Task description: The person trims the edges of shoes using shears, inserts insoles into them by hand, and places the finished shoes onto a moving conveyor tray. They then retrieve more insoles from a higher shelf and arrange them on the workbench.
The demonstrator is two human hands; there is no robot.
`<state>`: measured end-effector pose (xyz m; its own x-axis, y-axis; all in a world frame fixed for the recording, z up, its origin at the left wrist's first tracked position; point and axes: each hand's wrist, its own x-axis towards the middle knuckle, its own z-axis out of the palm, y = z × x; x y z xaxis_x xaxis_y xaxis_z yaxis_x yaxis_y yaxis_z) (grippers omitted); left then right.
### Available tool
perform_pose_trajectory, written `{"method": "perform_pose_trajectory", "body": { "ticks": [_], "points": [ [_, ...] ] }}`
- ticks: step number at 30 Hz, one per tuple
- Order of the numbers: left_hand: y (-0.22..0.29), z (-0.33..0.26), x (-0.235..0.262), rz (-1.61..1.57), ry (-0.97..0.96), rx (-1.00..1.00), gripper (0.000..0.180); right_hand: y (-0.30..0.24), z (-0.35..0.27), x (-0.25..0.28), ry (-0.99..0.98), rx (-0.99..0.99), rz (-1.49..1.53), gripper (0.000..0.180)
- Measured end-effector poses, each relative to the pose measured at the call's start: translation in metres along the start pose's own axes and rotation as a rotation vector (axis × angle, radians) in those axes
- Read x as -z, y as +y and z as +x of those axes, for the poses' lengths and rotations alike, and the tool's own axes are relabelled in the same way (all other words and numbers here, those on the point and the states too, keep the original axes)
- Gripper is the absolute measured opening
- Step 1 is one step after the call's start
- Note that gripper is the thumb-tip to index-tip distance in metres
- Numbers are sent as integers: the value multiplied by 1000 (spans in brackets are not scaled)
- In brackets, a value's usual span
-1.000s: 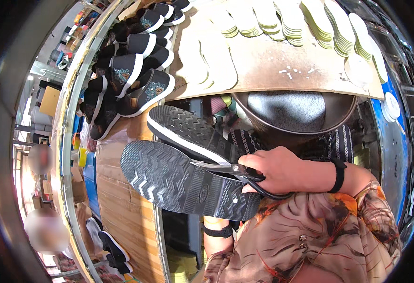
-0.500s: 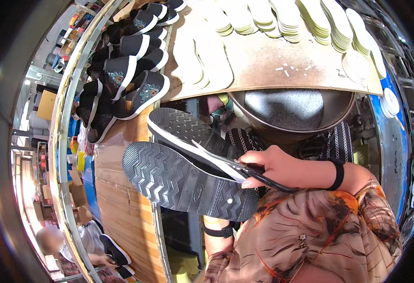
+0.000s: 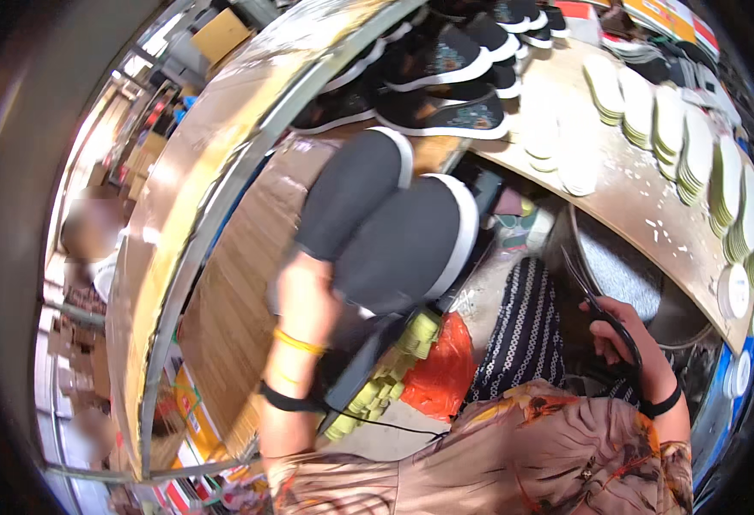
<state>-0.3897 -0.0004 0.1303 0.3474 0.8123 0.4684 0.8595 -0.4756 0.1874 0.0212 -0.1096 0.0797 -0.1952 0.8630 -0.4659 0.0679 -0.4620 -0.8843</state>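
Observation:
A pair of black shoes with white sole edges is in my left hand (image 3: 308, 287); its fingers are closed at their near ends. One shoe (image 3: 407, 249) lies to the right of the other shoe (image 3: 353, 193), and both show their dark uppers, blurred by motion. On the right, my right hand (image 3: 639, 339) is closed around the black handles of a pair of scissors (image 3: 585, 283). The blades point up and away beside a large dark metal basin (image 3: 622, 266), apart from the shoes.
Finished-looking black shoes (image 3: 446, 116) stand in rows at the back. A pale board (image 3: 609, 184) bears several stacks of insoles (image 3: 725, 180) and white scraps. A red plastic bag (image 3: 446, 369) lies below, between table and lap. A metal-edged rail (image 3: 214, 206) runs along the left.
The shoes have swung to the upper left and turned from soles showing to uppers showing. The scissors have left the shoes and moved right with my right hand. The view has shifted left.

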Motion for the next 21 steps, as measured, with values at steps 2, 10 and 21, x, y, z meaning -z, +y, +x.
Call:
{"method": "perform_pose_trajectory", "body": {
  "ticks": [2, 10, 21],
  "points": [
    [-71, -20, 36, 325, -169, 276, 29, 1, 8, -4, 26, -117, -152, 37],
    [-337, -162, 152, 942, -262, 893, 36, 5, 31, -33, -8, -191, -154, 35],
    [-309, -143, 126, 696, -217, 898, 42, 22, 36, -31, -25, -200, -29, 32]
  ]
}}
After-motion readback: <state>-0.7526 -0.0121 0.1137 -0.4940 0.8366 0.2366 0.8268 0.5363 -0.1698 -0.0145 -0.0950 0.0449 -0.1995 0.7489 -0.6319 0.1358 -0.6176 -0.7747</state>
